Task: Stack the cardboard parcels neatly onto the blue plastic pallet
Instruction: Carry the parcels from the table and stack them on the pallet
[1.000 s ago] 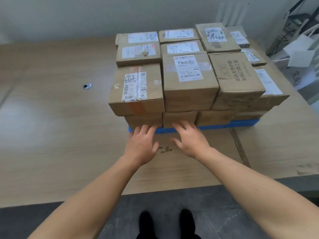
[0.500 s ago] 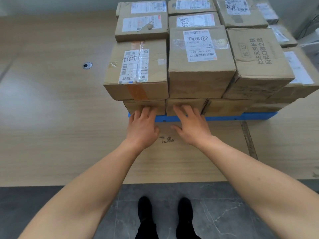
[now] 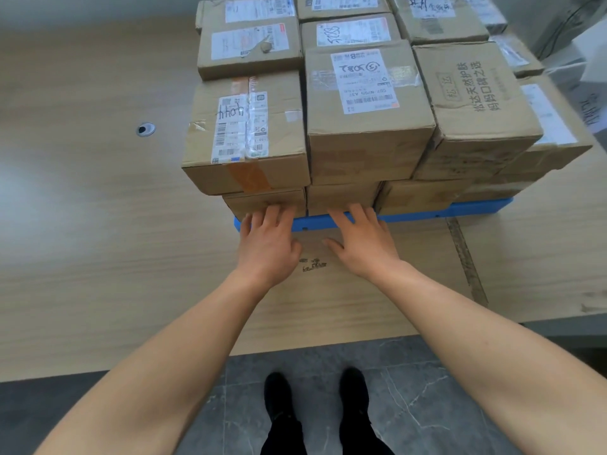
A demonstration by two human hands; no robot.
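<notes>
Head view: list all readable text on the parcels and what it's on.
"5788", handwritten: label on middle second-row parcel.
"松达天然护肤 妈妈口碑之选", printed sideways: front right parcel.
"4044", handwritten sideways, likely: front left parcel.
Other labels, barcodes, cardboard sheet marks: too small or blurred.

The person's forearms (image 3: 184, 339) are bare to the wrists, and the left hand (image 3: 266, 244) and right hand (image 3: 364, 247) are bare too. Below the near edge of the desk (image 3: 82, 257) are two black shoes (image 3: 277, 397) with rounded toes, under black trouser legs (image 3: 285, 436).

Cardboard parcels (image 3: 368, 116) sit stacked on the pallet (image 3: 443, 212), on the table (image 3: 82, 224).
</notes>
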